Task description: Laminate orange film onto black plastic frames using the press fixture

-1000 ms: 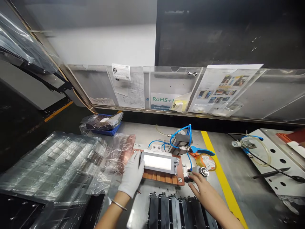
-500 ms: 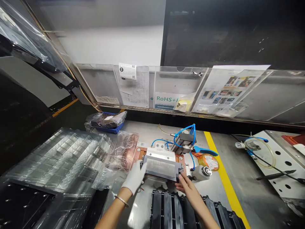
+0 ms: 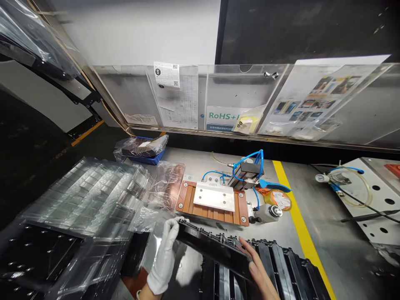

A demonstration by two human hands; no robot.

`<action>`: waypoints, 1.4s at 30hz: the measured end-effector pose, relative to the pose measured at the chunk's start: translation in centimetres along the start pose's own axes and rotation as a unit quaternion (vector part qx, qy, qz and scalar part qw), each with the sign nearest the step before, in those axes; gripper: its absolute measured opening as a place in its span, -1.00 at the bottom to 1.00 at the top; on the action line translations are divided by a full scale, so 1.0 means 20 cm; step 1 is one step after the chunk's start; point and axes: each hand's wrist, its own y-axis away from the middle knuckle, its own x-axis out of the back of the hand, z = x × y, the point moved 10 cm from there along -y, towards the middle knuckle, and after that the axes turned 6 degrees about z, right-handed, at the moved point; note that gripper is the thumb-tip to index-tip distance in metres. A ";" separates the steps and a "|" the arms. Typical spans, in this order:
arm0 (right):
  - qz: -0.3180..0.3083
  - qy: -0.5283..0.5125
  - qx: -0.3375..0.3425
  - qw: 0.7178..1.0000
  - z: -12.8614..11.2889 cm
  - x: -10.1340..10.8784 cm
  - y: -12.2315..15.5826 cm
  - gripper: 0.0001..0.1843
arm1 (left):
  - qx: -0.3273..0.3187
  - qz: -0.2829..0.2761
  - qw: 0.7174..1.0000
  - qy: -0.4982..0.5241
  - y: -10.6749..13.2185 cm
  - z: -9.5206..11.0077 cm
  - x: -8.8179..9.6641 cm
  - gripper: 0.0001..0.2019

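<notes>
My left hand [image 3: 164, 256], in a white glove, grips the left end of a flat black rectangular panel [image 3: 214, 248]. My bare right hand [image 3: 258, 271] holds its right end. The panel hangs tilted above a row of several black panels standing on edge [image 3: 275, 271] at the near edge of the bench. Just beyond it lies an orange-brown fixture [image 3: 187, 200] with a bare white plate [image 3: 214, 197] on top and blue air hoses [image 3: 246, 160] at its back.
Clear plastic trays [image 3: 84, 196] and crumpled film are piled at the left. A blue bin [image 3: 145, 158] stands behind them. A tape roll [image 3: 279, 200] and a small cylinder [image 3: 268, 212] sit beside a yellow line [image 3: 300, 221]. A white perforated plate [image 3: 375, 200] lies at the right.
The panel has been lifted off the fixture and brought toward me over the standing panels, with both hands on it. The white plate on the fixture is now uncovered.
</notes>
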 end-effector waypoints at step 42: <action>0.049 0.137 0.073 0.987 -0.15 -0.14 0.18 -0.42 | -0.447 -0.167 0.600 -0.642 0.28 0.27 -0.26 -0.83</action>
